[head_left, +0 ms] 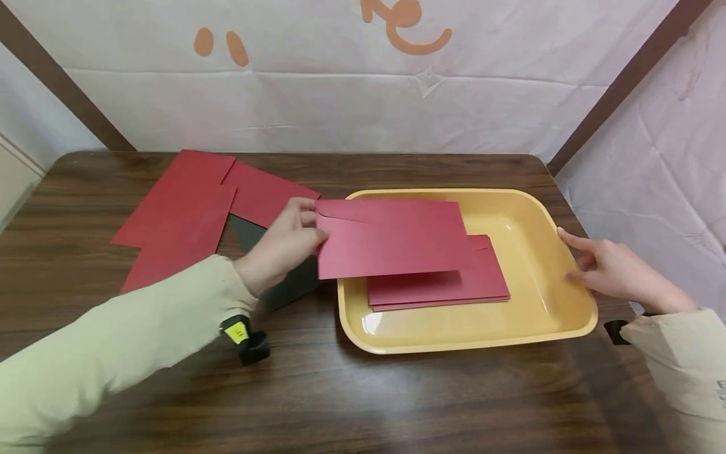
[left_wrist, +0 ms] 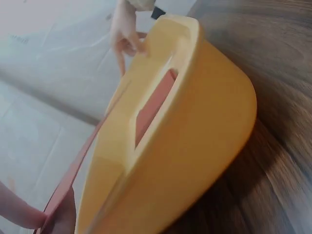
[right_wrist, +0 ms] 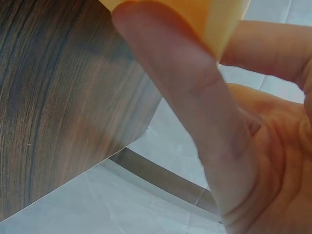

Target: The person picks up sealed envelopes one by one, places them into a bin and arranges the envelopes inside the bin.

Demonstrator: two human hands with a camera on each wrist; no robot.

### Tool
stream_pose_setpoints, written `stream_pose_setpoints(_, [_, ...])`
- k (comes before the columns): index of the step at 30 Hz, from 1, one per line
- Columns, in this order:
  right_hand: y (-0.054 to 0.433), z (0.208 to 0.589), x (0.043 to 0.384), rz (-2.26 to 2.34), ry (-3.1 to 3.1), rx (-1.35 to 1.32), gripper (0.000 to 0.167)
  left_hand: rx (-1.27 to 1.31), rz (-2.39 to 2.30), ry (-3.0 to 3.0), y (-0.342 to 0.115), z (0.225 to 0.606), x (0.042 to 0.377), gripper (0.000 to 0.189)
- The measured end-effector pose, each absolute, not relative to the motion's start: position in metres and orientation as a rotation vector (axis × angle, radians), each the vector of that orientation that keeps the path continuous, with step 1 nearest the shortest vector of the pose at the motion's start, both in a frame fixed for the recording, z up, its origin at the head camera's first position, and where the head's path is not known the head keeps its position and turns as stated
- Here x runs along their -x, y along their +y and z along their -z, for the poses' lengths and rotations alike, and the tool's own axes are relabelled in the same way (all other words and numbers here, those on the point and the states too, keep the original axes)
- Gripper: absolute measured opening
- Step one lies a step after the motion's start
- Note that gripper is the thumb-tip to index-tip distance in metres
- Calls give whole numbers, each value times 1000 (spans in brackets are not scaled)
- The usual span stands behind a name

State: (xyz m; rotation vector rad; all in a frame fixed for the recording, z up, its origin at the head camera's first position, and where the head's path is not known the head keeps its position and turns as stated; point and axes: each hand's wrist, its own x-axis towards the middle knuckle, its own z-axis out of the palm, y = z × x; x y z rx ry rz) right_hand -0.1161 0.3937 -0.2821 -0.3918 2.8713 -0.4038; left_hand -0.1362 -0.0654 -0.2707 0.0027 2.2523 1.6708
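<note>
My left hand (head_left: pixel 282 246) pinches a red envelope (head_left: pixel 397 233) by its left edge, thumb on the near face. The envelope is held over the left part of a yellow plastic tray (head_left: pixel 544 277), its flap line showing near the upper left corner. Beneath it, a small stack of red envelopes (head_left: pixel 488 277) lies on the tray's floor, partly covered in the head view. At the tray's right end my right hand (head_left: pixel 615 268) grips the rim between thumb and fingers. In the left wrist view the held envelope (left_wrist: pixel 73 170) appears nearly edge-on beside the tray wall (left_wrist: pixel 209 112).
Several overlapping red envelopes (head_left: pixel 176 208) are spread at the back left of the brown wooden table (head_left: pixel 397 403). A dark envelope-like sheet (head_left: pixel 295 290) lies partly under my left hand, left of the tray. A pale cloth wall (head_left: pixel 340 113) stands behind the table.
</note>
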Motion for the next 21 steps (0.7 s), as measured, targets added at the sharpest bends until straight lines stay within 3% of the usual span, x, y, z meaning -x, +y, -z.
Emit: stream_pose_setpoints(21, [394,284,115,408,2867,371,75,-127,-1631,2184,-6,295,146,54])
